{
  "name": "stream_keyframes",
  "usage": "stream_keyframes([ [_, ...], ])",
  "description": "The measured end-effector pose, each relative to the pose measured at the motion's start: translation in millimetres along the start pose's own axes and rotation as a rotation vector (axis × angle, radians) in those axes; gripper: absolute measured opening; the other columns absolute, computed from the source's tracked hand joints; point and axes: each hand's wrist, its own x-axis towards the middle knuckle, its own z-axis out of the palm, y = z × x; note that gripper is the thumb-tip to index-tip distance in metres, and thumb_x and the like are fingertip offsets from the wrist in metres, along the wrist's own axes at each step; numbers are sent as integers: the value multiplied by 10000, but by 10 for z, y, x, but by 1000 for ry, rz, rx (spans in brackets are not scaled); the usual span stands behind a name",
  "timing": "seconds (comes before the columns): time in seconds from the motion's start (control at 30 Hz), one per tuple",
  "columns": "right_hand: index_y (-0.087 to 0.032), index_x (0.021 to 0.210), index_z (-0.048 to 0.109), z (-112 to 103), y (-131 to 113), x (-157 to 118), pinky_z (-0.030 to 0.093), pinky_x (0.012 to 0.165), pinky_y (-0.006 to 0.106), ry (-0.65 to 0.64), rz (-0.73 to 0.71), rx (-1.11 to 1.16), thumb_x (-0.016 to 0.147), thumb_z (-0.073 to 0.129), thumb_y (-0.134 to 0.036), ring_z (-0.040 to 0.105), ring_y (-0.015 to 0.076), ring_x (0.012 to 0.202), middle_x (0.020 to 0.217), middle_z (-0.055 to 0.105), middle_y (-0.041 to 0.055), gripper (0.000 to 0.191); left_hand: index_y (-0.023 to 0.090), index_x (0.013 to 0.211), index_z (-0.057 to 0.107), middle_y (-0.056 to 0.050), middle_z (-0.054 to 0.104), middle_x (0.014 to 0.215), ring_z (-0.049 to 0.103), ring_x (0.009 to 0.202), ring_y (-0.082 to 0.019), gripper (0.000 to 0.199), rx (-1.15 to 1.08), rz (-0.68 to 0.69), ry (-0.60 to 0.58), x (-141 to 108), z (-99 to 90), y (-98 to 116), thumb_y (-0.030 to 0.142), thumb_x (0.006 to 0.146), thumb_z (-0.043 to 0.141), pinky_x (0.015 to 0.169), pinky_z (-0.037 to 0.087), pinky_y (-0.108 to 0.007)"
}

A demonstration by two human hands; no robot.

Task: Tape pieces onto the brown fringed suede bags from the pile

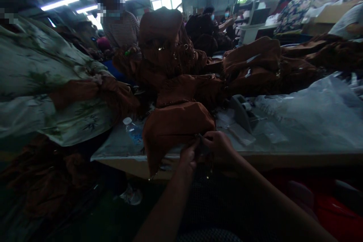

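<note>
A brown bag (178, 123) of soft, suede-like material lies at the table's front edge, one corner hanging over it. A dark slit, perhaps a zip opening, runs along its near side. My left hand (189, 155) is closed on the bag's near edge, at the right end of the slit. Close beside it, my right hand (218, 141) is closed in a pinch on a small grey piece (203, 143) against the bag. What this piece is, I cannot make out. My fingertips are partly hidden and dim.
More brown bags with metal rings (161, 30) are heaped behind. A water bottle (132, 130) stands left, a grey tape dispenser (242, 111) right, beside clear plastic bags (317, 109). A co-worker in a patterned shirt (70, 79) handles brown material at left.
</note>
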Motion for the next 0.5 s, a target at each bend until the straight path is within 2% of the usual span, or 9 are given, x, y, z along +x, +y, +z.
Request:
stream_keyframes([
  [0.13,-211,750,685,55,-17,-30,294,517,209,94,-1,-57,775,497,-329,554,114,610,717,660,5,223,134,666,631,-42,672,683,631,698,-193,323,9,44,26,38,-10,-1,185,417,830,701,502,-318],
  [0.27,-229,806,690,83,-14,-54,318,557,214,115,-17,-78,801,499,-380,576,125,690,804,663,12,244,135,658,618,-39,661,677,611,643,-162,332,37,96,50,64,-11,-2,186,405,826,644,497,-288],
  [0.5,-266,833,684,158,-25,-108,272,532,217,178,-76,-197,856,461,-373,554,95,667,816,631,-15,248,147,683,602,-4,631,638,570,578,-128,414,129,179,101,147,-28,-38,203,341,828,567,464,-261],
])
